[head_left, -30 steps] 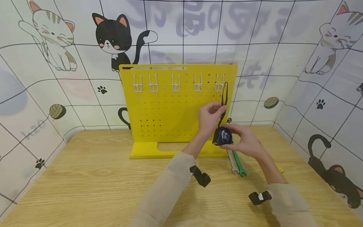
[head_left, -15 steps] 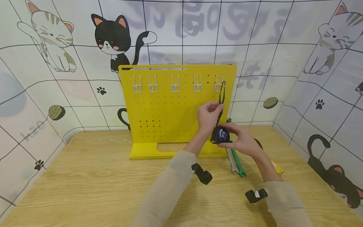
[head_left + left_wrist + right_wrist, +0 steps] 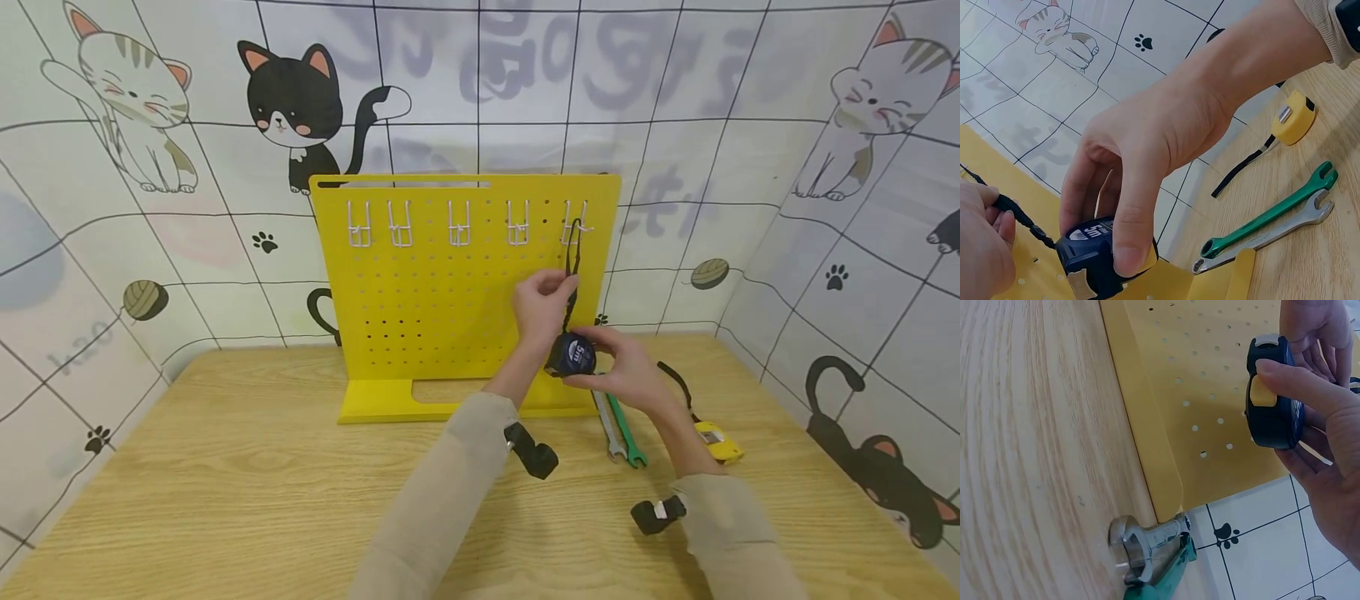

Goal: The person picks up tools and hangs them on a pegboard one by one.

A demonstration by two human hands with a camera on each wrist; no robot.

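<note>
My right hand (image 3: pixel 618 367) grips a dark blue tape measure (image 3: pixel 575 355) marked 5m, thumb on one side and fingers on the other; the right wrist view shows the thumb by its yellow button (image 3: pixel 1264 392). Above it, my left hand (image 3: pixel 542 310) pinches the tape measure's black strap (image 3: pixel 572 293). The strap's loop stands upright in front of the rightmost white wire hook (image 3: pixel 576 223) on the yellow pegboard (image 3: pixel 450 292). Whether the loop is over the hook I cannot tell.
A silver wrench (image 3: pixel 609 429) and a green wrench (image 3: pixel 626 429) lie on the wooden table (image 3: pixel 247 483) by the pegboard's right foot. Further right lies a yellow tape measure (image 3: pixel 718 442) with a black strap. Several more wire hooks (image 3: pixel 459 225) line the board's top.
Both hands have shifted slightly left with the blue tape measure, and the strap loop has come from right of the rightmost hook to in front of it. More of the yellow tape measure shows.
</note>
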